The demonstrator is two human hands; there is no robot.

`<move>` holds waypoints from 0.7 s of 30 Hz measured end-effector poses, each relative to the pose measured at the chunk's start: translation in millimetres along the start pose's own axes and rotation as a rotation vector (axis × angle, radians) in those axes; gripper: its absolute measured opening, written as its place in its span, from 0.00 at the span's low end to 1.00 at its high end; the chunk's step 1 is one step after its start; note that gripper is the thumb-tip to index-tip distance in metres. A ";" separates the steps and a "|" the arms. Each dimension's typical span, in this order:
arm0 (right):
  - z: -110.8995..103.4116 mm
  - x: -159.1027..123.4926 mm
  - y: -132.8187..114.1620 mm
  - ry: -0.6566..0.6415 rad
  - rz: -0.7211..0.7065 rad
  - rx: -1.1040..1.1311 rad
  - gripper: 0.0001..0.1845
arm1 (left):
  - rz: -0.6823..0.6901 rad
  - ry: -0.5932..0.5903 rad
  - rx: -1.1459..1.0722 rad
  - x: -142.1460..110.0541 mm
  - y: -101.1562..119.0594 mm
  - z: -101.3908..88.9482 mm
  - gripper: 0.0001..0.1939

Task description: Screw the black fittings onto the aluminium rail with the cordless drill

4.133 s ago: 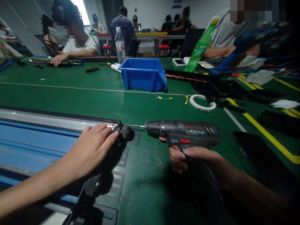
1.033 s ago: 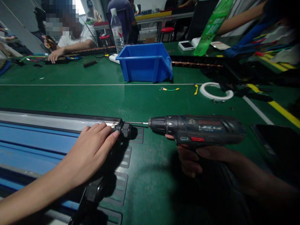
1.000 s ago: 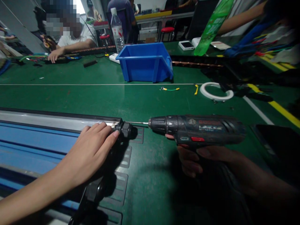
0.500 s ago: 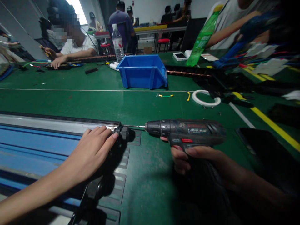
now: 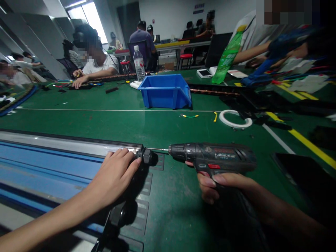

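My right hand (image 5: 220, 183) is wrapped around the handle of a black cordless drill (image 5: 214, 155) with red marks, a finger at its trigger. Its long thin bit (image 5: 157, 149) points left and meets the end of a long blue-and-silver metal profile (image 5: 65, 159). At that end, my left hand (image 5: 118, 175) lies over the profile with fingers bent and the thumb beside a black cable gland (image 5: 147, 156). The bit passes just behind the gland; its tip is hard to make out. Below, another black fitting (image 5: 122, 211) is partly in shadow.
Beyond the drill stand a blue bin (image 5: 165, 92), a clear bottle (image 5: 139, 64) and a green bottle (image 5: 227, 57). A white ring-shaped coil (image 5: 235, 119) and short yellow-green wires (image 5: 190, 116) lie nearer. A dark flat object (image 5: 301, 178) sits at right. Co-workers sit across the table.
The camera view has tilted up slightly, so everything sits lower and a little to the right. Both hands and the drill keep about the same position against the profile.
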State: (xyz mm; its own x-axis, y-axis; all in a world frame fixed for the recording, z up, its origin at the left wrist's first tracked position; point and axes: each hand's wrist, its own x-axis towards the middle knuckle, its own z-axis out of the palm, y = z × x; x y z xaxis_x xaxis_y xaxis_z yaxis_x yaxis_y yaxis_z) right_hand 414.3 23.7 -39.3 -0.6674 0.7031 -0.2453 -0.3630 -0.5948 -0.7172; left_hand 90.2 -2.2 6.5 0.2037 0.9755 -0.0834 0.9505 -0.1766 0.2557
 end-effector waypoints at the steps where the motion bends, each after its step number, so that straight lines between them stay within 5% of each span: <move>1: 1.2 0.4 -0.1 0.015 -0.002 0.008 0.20 | -0.003 0.001 0.000 -0.1 0.2 -0.3 0.22; 9: 0.8 1.3 1.1 0.037 0.020 0.032 0.28 | 0.003 -0.004 0.001 1.1 -0.7 1.3 0.21; 21: -0.5 1.8 2.6 0.020 0.070 0.128 0.27 | 0.010 0.012 -0.010 0.5 -4.9 5.7 0.21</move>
State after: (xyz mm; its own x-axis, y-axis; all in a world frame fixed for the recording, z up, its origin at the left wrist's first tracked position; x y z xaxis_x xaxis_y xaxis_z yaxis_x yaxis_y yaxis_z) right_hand 412.4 23.6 -41.9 -0.6811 0.6654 -0.3057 -0.3973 -0.6865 -0.6090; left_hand 87.0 -1.6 -0.3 0.2105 0.9751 -0.0697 0.9459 -0.1852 0.2663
